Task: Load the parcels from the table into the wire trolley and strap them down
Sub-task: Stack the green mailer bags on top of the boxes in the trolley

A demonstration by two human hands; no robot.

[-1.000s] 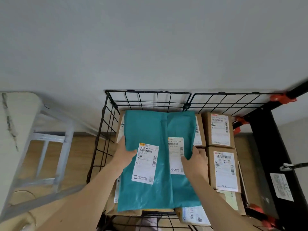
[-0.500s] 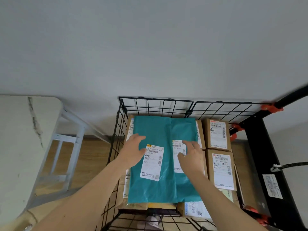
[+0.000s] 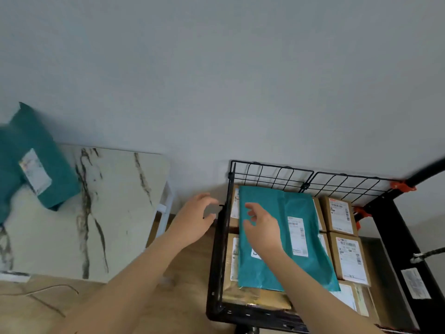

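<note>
Fingers [image 3: 207, 198]: loosely spread on both hands, gripping nothing.
Left hand [image 3: 196, 220]: outside the left wall of the wire trolley [image 3: 272, 171], between it and the table [image 3: 115, 213].
Right hand [image 3: 262, 225]: over the left part of the teal mailers [image 3: 313, 261]; contact cannot be told.
Change: half a second ago both palms pressed flat on the mailers; both have now lifted and swung left toward the table.
Meaning: the mailers are judged placed, and the next pick-up is starting. Strapping is not yet done.
Mailers, position: on top of the cardboard boxes [image 3: 340, 213], against the trolley's back and left walls.
Mailers, long axis: back wall to near edge, labels aligned with it.
Teal parcel [image 3: 48, 162]: at the table's far left corner.
Parcel, long axis: slanted, near end pointing toward the table's middle. Whether it lies flat or leans on the wall cannot be told.
</note>
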